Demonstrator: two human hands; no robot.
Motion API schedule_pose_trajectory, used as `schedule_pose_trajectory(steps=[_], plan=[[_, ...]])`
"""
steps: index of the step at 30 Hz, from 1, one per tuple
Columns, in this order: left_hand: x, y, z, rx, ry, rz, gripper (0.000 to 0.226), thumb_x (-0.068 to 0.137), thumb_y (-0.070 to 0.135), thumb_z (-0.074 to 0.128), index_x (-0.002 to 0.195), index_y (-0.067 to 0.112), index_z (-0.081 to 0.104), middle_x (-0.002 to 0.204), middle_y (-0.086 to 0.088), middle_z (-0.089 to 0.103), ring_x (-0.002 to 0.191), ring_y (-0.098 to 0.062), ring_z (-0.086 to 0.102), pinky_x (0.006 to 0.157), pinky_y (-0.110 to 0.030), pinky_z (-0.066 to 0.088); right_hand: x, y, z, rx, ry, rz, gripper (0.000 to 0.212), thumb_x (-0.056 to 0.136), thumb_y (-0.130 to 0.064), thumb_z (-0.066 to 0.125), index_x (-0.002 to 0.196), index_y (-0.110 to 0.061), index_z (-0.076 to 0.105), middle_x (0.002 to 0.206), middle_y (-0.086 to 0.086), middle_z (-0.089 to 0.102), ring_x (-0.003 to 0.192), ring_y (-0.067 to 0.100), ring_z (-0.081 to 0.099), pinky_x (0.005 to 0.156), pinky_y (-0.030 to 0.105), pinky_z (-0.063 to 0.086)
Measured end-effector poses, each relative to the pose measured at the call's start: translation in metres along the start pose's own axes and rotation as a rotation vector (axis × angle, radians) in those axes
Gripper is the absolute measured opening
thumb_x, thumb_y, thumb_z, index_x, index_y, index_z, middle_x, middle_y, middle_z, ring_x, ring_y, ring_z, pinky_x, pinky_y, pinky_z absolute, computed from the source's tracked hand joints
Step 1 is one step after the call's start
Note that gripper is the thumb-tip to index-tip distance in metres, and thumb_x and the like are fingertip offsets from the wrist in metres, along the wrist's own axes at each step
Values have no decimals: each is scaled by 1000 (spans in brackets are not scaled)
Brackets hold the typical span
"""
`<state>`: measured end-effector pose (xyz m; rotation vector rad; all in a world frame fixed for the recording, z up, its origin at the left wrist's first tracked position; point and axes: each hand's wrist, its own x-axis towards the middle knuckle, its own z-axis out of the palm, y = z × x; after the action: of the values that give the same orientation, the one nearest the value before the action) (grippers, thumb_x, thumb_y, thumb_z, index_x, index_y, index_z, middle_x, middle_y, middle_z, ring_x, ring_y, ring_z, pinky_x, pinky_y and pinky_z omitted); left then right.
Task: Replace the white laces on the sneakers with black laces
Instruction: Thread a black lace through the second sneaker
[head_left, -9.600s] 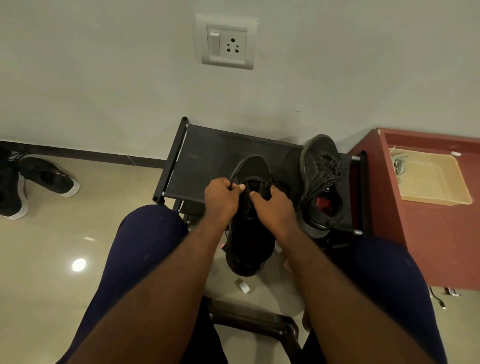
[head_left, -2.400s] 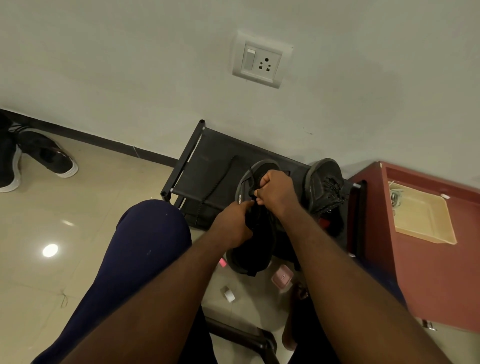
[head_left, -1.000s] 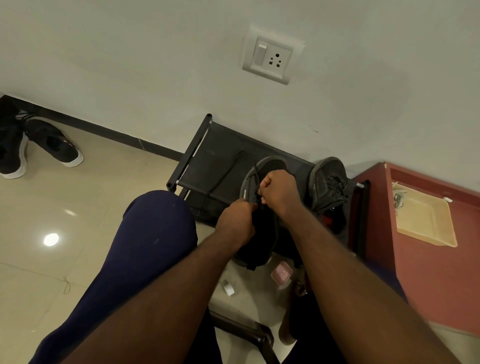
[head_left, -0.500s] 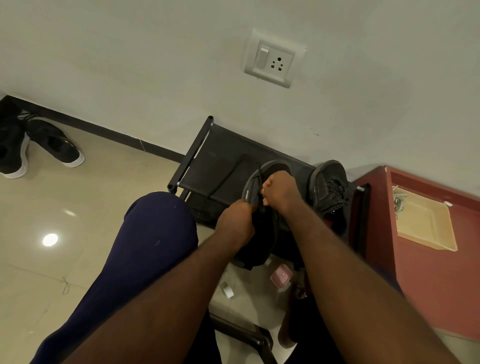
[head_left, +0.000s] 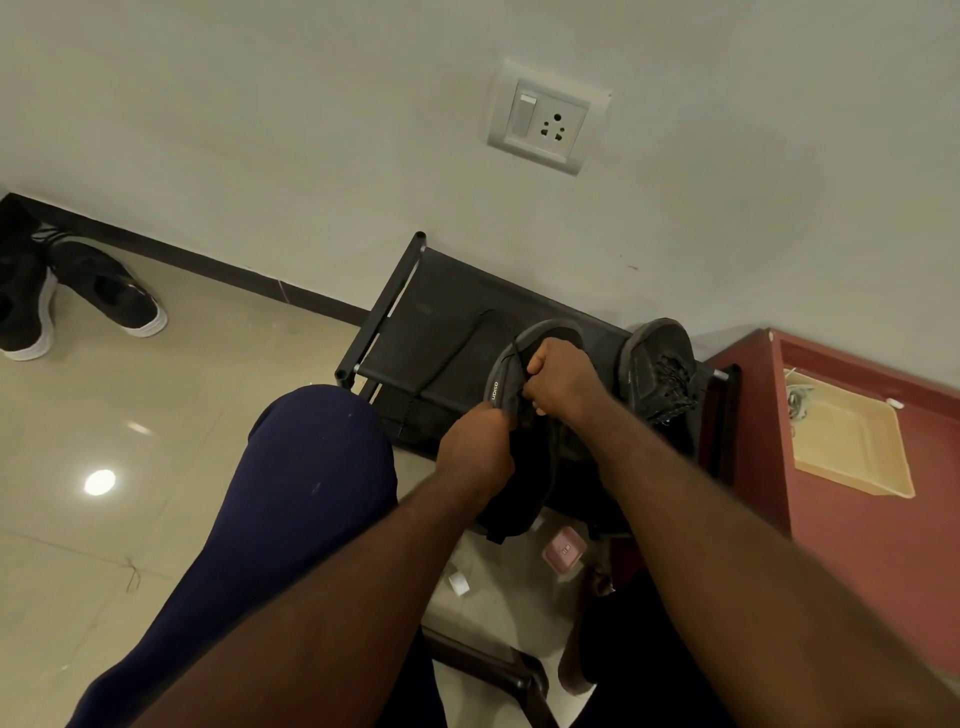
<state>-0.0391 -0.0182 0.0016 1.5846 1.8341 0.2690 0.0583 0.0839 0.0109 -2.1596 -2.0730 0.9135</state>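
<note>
Black lace (head_left: 451, 358) now trails across the wall-side rack (head_left: 423, 301).

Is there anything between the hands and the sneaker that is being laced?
Nothing visible does. The left hand grips the sneaker at its side, and the right hand is curled at its top, apparently holding the lace. The other sneaker stands to the right, out of the way.
</note>
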Motion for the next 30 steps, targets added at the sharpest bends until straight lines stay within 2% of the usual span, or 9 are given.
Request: schedule_pose_trajectory(steps=[4,7,10,13,16,20,22,25,30], plan=[[-3,2,1,43,22,11,29,96,15,58,125,14,62,121,-9,55,109,-30,58,83,-37,49,6,0,6,62,44,113,17,85,-12,66,98,-3,60,94,17,73,81,31,72,74,41,61],[-4,3,1,58,51,20,27,98,18,56,124,14,64,119,-9,56,107,-28,57,81,-36,48,8,-2,8,120,101,178,20,86,-16,67,101,-4,60,92,17,72,80,33,73,75,44,63],[-6,3,1,51,62,8,27,98,20,57,123,12,64,119,-9,58,109,-28,57,83,-36,46,9,-4,3,246,19,299,7,85,-3,68,80,0,64,68,17,68,54,26,69,62,41,63],[-6,3,1,60,54,17,29,96,20,59,124,16,65,119,-8,57,110,-29,57,84,-36,47,10,-2,-4,289,-94,366,21,85,3,67,64,4,62,59,16,60,46,21,54,47,28,50],[-5,4,0,72,56,24,30,97,21,59,126,21,65,118,-7,56,110,-28,57,83,-37,47,13,0,-8,310,-142,398,22,89,0,67,68,4,64,58,13,65,47,16,59,44,25,48],[-3,4,-2,79,29,13,34,96,20,60,129,25,63,120,-6,56,111,-28,56,82,-37,48,17,5,-6,357,-39,346,11,90,-2,67,81,5,65,57,15,69,61,25,73,62,36,63],[-2,3,0,89,20,16,36,94,19,61,129,26,62,121,-6,55,110,-27,56,78,-35,46,14,4,-4,317,-28,320,4,92,-3,66,90,-1,64,60,14,70,61,24,74,55,32,60],[0,1,2,108,0,34,52,94,19,61,142,31,48,127,-6,52,114,-26,54,84,-37,48,12,3,-1,277,0,294,4,93,-6,66,95,-5,63,62,13,71,50,20,69,45,26,52],[8,-3,6,153,-118,73,71,94,26,61,155,31,26,135,-11,43,120,-30,48,92,-41,48,13,3,3,276,6,296,16,95,-9,64,80,-5,61,66,12,68,47,17,60,47,24,50]])
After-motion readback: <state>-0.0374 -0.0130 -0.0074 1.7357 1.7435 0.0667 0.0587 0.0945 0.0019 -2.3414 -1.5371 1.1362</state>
